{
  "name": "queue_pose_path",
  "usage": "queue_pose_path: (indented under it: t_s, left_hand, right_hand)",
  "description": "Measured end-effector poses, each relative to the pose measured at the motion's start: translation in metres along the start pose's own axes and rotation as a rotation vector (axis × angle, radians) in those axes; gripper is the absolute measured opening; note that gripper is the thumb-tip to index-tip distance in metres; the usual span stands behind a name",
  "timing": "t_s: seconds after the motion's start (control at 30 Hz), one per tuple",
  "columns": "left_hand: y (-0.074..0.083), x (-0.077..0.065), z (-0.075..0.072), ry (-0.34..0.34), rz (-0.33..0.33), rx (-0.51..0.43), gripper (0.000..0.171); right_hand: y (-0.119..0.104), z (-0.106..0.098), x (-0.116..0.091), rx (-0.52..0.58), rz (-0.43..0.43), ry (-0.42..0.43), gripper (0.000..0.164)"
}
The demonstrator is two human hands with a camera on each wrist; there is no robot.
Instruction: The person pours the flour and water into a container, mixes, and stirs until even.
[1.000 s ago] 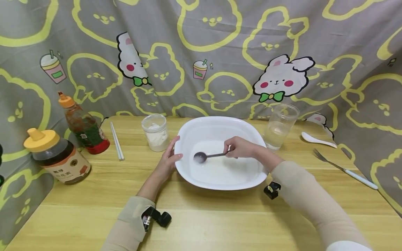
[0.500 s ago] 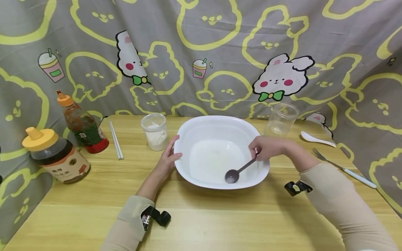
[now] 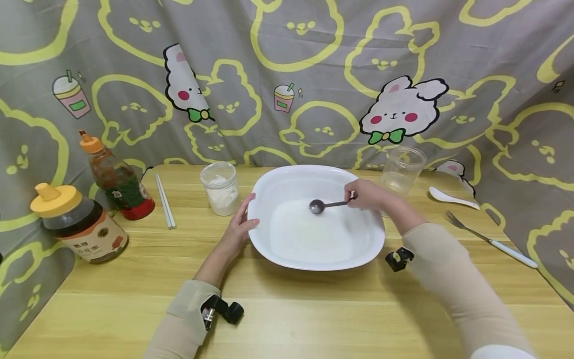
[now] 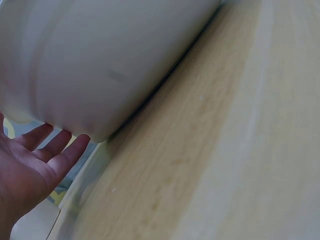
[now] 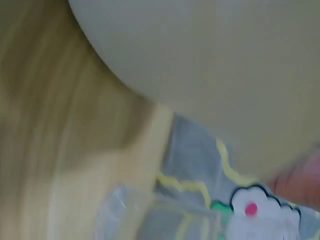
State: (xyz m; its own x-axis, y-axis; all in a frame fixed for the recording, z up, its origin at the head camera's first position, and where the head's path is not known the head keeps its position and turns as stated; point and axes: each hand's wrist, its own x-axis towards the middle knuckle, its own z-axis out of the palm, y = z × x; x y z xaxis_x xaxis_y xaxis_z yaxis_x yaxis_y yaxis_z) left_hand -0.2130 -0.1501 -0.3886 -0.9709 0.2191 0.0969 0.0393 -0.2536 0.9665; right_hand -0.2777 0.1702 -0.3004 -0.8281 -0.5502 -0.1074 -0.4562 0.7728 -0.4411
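A white basin [image 3: 264, 247] stands mid-table with whitish contents across its bottom. At its left rim my left hand [image 3: 236, 230] holds it, thumb over the edge; in the left wrist view the fingers of that left hand [image 4: 50, 150] rest against the outer wall. My right hand [image 3: 368, 194] pinches the handle of a dark, round-bowled spoon [image 3: 317, 206] above the basin's right half. The spoon's bowl is at the whitish contents, near the far side. Blur in the right wrist view leaves only part of the right hand [image 5: 300, 185] at the edge.
Behind the basin's left side stands a jar of white powder [image 3: 222, 194], and a clear jar [image 3: 403, 169] is behind its right. Chopsticks [image 3: 166, 202], a sauce bottle [image 3: 118, 182] and a yellow-capped jar [image 3: 85, 227] lie left. A white spoon [image 3: 453, 198] and fork [image 3: 491, 243] lie right.
The spoon has swept from the basin's left part to its near right, then back toward the far middle, with my right hand following. My left hand has stayed on the rim.
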Motion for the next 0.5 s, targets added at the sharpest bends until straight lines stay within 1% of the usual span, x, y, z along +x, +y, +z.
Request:
queue_pose_path:
  t_s: [0.07,0.13,0.23,0.37,0.43,0.5]
  left_hand:
    - [0.000,0.000,0.000,0.000,0.002,0.002,0.065]
    - [0.000,0.000,-0.001,0.002,0.001,0.003,0.065]
    - [0.000,0.000,-0.001,-0.002,0.006,0.004,0.065]
    - [-0.001,0.000,-0.001,-0.015,0.010,0.003,0.065]
    - [-0.001,0.000,-0.001,-0.016,0.011,-0.002,0.066]
    - [0.000,0.000,-0.001,-0.015,0.012,-0.003,0.065]
  right_hand:
    - [-0.005,0.010,0.008,0.065,-0.015,-0.014,0.006]
    - [-0.012,0.019,0.015,0.124,-0.048,-0.036,0.005]
    - [-0.023,0.032,0.018,0.200,-0.098,-0.087,0.005]
    - [-0.034,0.040,0.011,0.255,-0.162,-0.197,0.005]
    - [-0.035,0.040,0.003,0.254,-0.201,-0.250,0.005]
    - [-0.035,0.035,-0.007,0.235,-0.232,-0.292,0.006]
